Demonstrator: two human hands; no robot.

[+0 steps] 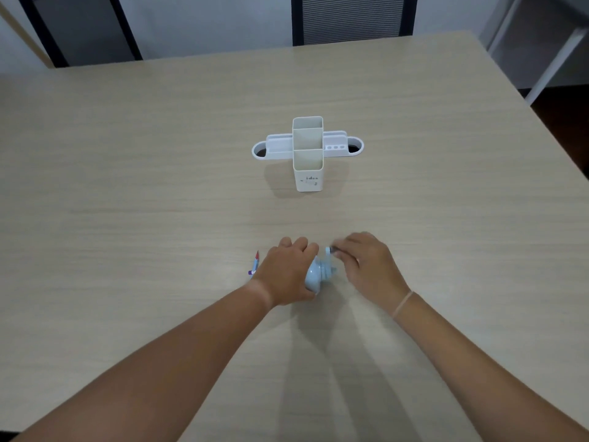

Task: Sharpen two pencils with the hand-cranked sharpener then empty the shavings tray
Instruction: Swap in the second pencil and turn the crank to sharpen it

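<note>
Your left hand [288,272] wraps over the pale blue sharpener [315,275], pressing it to the table [127,186]; your right hand [366,266] pinches its crank [330,250]. A pencil [255,264] pokes out left. The white organizer [307,151] stands well beyond.

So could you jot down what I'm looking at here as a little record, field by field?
surface: pale wood-look table
left hand: wrapped over the light blue sharpener, steadying it
right hand: fingers pinched at the crank handle
pencil: partly hidden behind the left hand, red tip showing
organiser: white desk holder, farther back, its visible compartments look empty
right wrist: thin band
shavings tray: not visible
</note>
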